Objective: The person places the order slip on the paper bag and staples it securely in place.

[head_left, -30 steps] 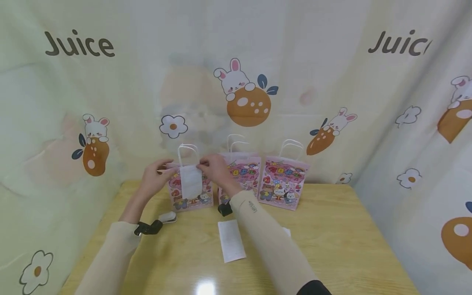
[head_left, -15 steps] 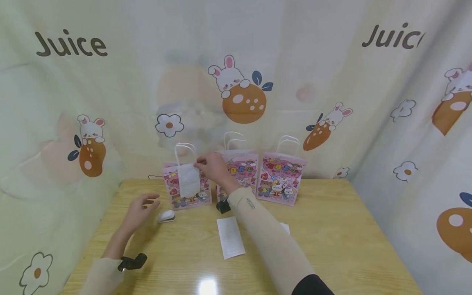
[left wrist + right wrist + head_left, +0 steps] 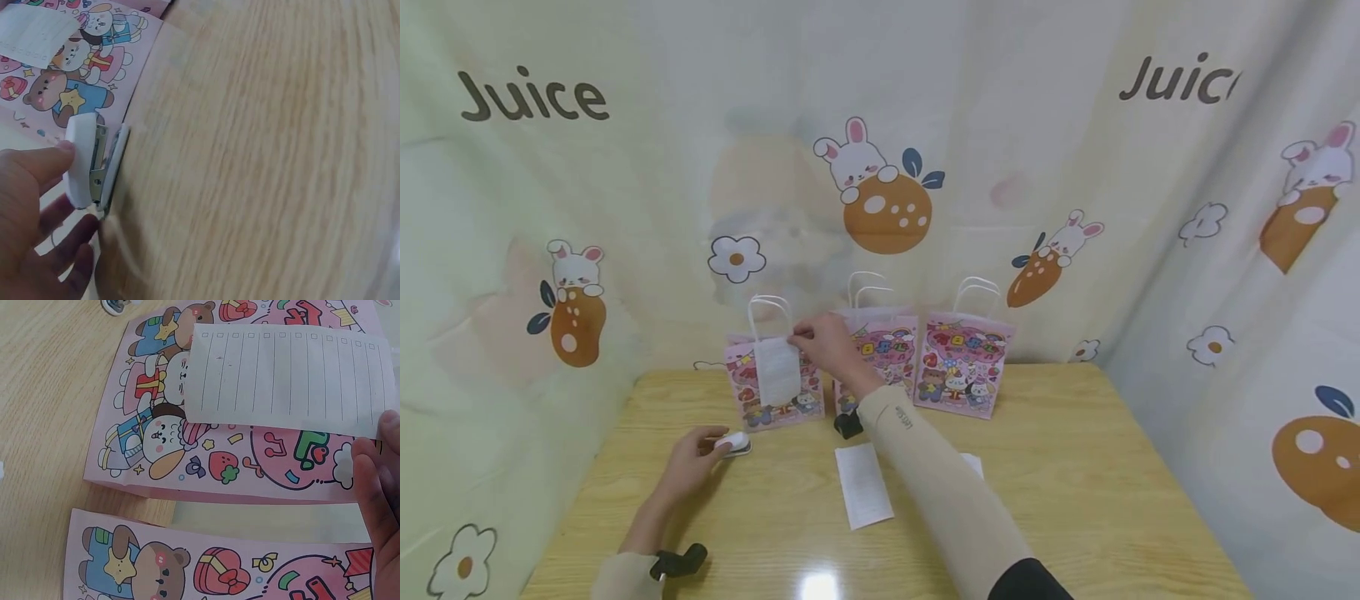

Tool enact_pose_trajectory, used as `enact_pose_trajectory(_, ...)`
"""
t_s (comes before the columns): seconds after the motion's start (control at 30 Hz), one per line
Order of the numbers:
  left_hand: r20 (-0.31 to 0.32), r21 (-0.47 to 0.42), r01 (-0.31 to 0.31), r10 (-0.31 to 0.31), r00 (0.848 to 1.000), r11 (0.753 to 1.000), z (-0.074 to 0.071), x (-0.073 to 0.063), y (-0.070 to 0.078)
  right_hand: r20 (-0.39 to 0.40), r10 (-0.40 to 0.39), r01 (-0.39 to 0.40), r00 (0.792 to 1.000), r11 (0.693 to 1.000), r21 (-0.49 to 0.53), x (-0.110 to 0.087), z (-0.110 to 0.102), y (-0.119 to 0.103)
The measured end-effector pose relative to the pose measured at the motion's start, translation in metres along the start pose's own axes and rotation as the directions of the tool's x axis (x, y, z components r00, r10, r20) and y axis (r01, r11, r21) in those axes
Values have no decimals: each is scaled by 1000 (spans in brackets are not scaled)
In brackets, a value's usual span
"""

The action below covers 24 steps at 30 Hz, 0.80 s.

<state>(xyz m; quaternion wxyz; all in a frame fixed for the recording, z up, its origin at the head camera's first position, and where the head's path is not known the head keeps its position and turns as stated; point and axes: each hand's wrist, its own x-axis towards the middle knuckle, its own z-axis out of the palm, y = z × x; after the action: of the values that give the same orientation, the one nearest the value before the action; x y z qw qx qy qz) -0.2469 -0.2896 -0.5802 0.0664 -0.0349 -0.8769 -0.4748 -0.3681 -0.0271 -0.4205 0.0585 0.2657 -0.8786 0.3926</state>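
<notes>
My right hand (image 3: 833, 343) pinches the upper right corner of a white lined paper slip (image 3: 778, 372) at the top of the left pink cartoon gift bag (image 3: 747, 392). In the right wrist view, the slip (image 3: 281, 381) lies over the bag's printed front, its ruled lines and small boxes showing. My left hand (image 3: 688, 463) is at a small white stapler (image 3: 733, 441) on the table, left of the bag. The left wrist view shows my thumb against the stapler's white top (image 3: 79, 164), with the other fingers curled by its base.
Two more matching bags, a middle one (image 3: 880, 350) and a right one (image 3: 964, 367), stand alongside with white handles up. One paper slip (image 3: 863, 485) lies on the wooden table (image 3: 1075, 483); another slip (image 3: 973, 463) is partly hidden by my right sleeve. A printed curtain (image 3: 700, 167) hangs behind.
My left hand has let go of the slip's area at the bag, moved down toward me, and come to the stapler. The right hand keeps its pinch on the slip.
</notes>
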Motion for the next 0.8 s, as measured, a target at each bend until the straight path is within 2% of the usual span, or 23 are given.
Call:
enact_pose_trajectory(0.13, -22, 3, -7, 7, 1000, 1000, 4, 1, 0, -26, -5, 5, 1000, 1000, -9, 1, 2, 0)
enact_pose_trajectory(0.37, 12, 32, 11, -12, 1000, 999, 11, 3, -2, -40, -20, 18, 999, 999, -45, 3, 3, 2)
enact_pose_trajectory(0.5, 12, 61, -2, 2, 1000, 998, 10, 5, 4, -36, -22, 19, 999, 997, -69, 4, 1, 3)
enact_pose_trajectory(0.6, 32, 61, -29, 27, 999, 998, 9, 2, 8, -23, -10, 9, 1000, 997, -73, 2, 1, 3)
enact_pose_trajectory(0.8, 111, -10, -27, 28, 993, 1000, 1, -9, 28, -16, -2, 1, 1000, 997, -72, -1, 1, 1)
